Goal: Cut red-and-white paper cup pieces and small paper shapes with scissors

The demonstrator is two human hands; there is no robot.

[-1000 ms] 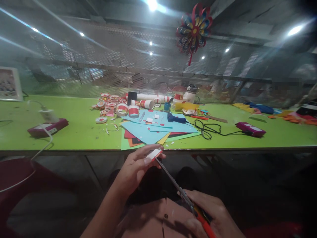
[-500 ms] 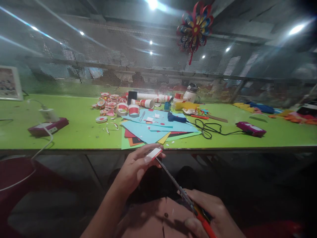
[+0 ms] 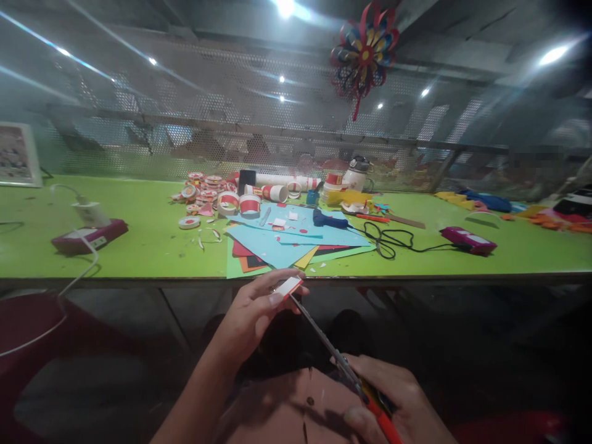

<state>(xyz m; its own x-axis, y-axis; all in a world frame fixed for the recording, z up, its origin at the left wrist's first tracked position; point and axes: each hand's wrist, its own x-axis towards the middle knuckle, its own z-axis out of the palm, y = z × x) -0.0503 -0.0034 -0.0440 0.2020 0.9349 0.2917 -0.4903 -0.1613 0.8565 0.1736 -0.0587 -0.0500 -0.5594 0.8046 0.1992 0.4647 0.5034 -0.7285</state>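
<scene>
My left hand (image 3: 252,311) pinches a small white and red paper piece (image 3: 288,286) just below the front edge of the green table (image 3: 152,246). My right hand (image 3: 398,404) is closed round the orange handles of a pair of scissors (image 3: 340,361), low over my lap. The scissor blades run up and to the left, and their tip meets the paper piece. Both hands are in front of the table, not over it.
Coloured paper sheets (image 3: 282,243) lie at the table's front middle, with cut paper cups and rings (image 3: 217,197) behind. A blue glue gun (image 3: 329,219) with black cord lies to the right. Maroon boxes (image 3: 90,235) (image 3: 468,240) sit at both sides. A paper flower (image 3: 364,54) hangs above.
</scene>
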